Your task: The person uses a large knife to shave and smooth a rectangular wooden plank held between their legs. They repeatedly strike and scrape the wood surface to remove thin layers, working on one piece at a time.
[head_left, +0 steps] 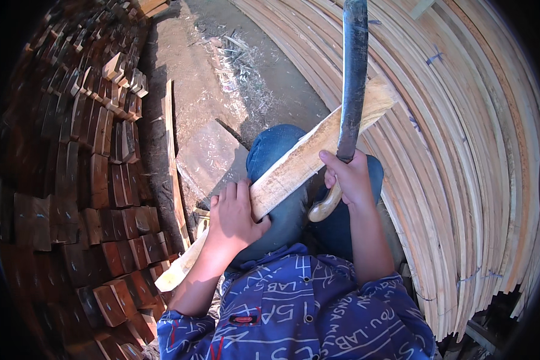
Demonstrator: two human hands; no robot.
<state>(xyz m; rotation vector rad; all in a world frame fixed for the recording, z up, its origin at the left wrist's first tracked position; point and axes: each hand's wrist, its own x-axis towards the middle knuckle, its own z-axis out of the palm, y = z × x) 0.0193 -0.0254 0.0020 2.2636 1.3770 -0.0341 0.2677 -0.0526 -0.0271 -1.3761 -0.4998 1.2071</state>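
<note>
A pale wooden plank [309, 153] lies slantwise across my knees, from the lower left up to the right. My left hand [233, 213] is wrapped over the plank at its lower-middle part, fingers on the upper edge and thumb on the near face. In my right hand [349, 179] is a machete [354, 78], gripped by its curved, light wooden handle. The dark, slightly curved blade points away from me and passes in front of the plank's far end. Bark-brown patches mark the plank's face. Its lower end shows beyond my left forearm.
Stacked dark wooden blocks [96, 180] fill the left side. Long, pale boards [462, 150] are piled along the right. A flat slab [210, 156] and a thin wood strip [175, 162] lie on the ground, with shavings [243, 72] farther off.
</note>
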